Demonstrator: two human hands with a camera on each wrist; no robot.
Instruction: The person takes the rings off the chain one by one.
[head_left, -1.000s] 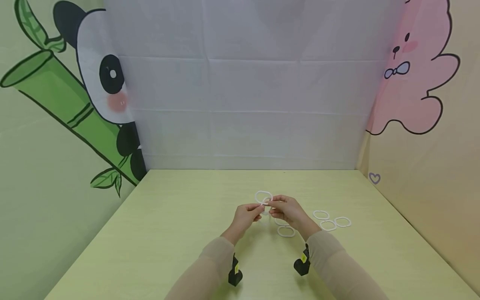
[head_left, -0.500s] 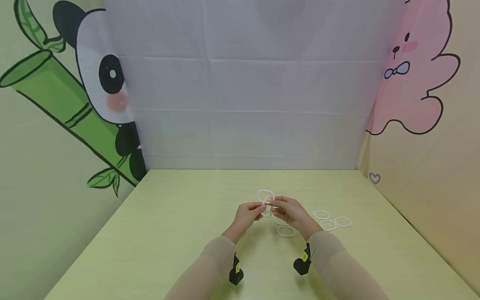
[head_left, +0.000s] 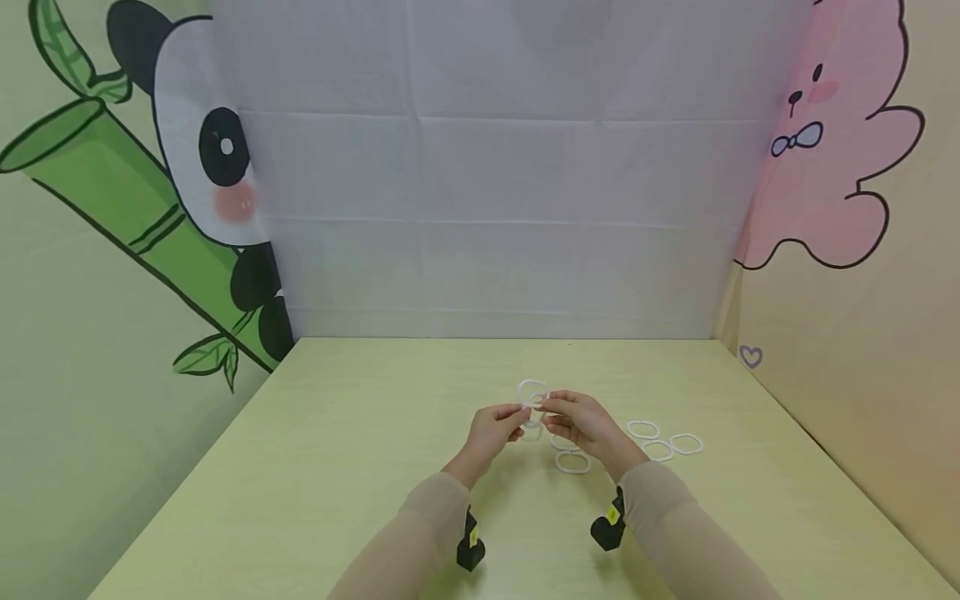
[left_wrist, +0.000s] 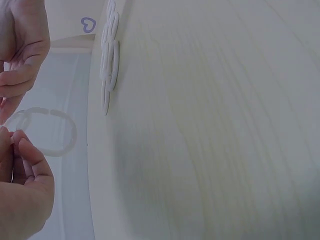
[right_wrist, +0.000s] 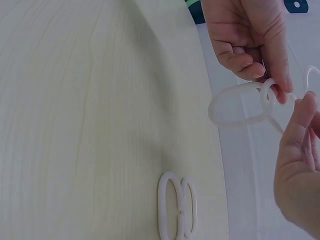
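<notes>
Over the middle of the table, both hands meet at several looped white plastic links. My left hand (head_left: 491, 433) pinches a link between thumb and fingertips. From the opposite side, my right hand (head_left: 588, 427) pinches a link as well, close to the left fingertips. One link (head_left: 533, 381) stands up above the fingers; another hangs below them. In the right wrist view a long link (right_wrist: 212, 107) passes through a smaller-looking loop (right_wrist: 265, 95) at the left fingertips. A narrow gap shows in the rim of a held link (left_wrist: 74, 132) in the left wrist view. Fingers cover the contact point.
Beneath the right hand, more white links (head_left: 573, 452) lie on the pale wooden table (head_left: 360, 500). Another few links (head_left: 642, 423) lie together further right. Black devices (head_left: 470, 548) are strapped at both wrists. A white sheet (head_left: 495, 275) hangs behind the table.
The held links shift slightly right, and the upper one tilts to a different angle. Both hands stay nearly in place, still pinching. The links on the table have not moved.
</notes>
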